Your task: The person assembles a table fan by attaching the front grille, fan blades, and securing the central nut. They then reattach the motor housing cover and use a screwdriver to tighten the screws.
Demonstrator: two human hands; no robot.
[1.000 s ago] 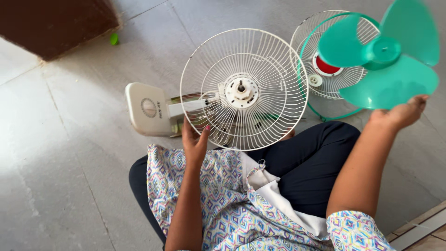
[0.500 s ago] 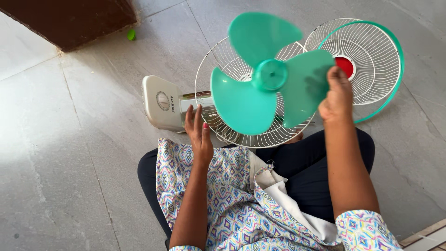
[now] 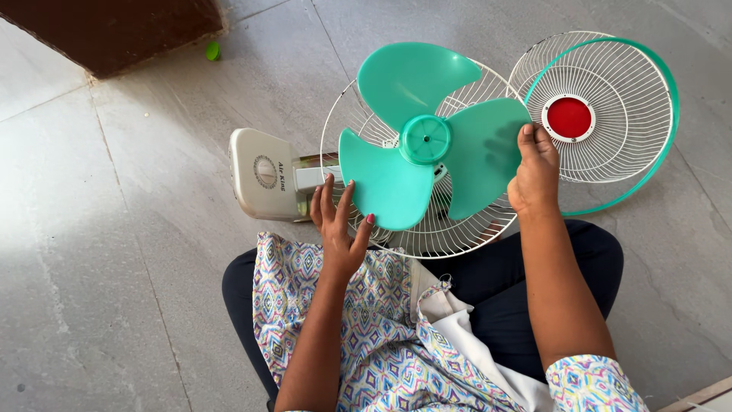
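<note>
- Holding the green fan blade (image 3: 415, 141) over the white rear grille (image 3: 465, 229), hub lined up about at the grille's middle; can't tell if the hub is seated on the shaft.
- My right hand (image 3: 534, 175) pinches the right-hand lobe of the blade, fingers closed on its outer edge, thumb side hidden behind the plastic.
- My left hand (image 3: 339, 225) is spread open, fingers fanned, tips at the lower-left rim of the grille just beside the lower lobe; it grips nothing that I can see.
- Rear grille sits tilted up toward me, on the fan body lying on the floor across my lap side.
- Cream fan base (image 3: 259, 175) with a round dial lies on its side, left of the grille, joined by the neck.
- Front grille (image 3: 610, 91), white wires with green rim and red centre cap, lies flat on the grey tile floor (image 3: 114, 267) to the right, overlapping behind the rear grille's edge.
- Small green cap (image 3: 212, 50) on the floor far up left, near a dark brown furniture (image 3: 114, 30) corner.
- My legs in dark trousers, patterned top, below everything.
</note>
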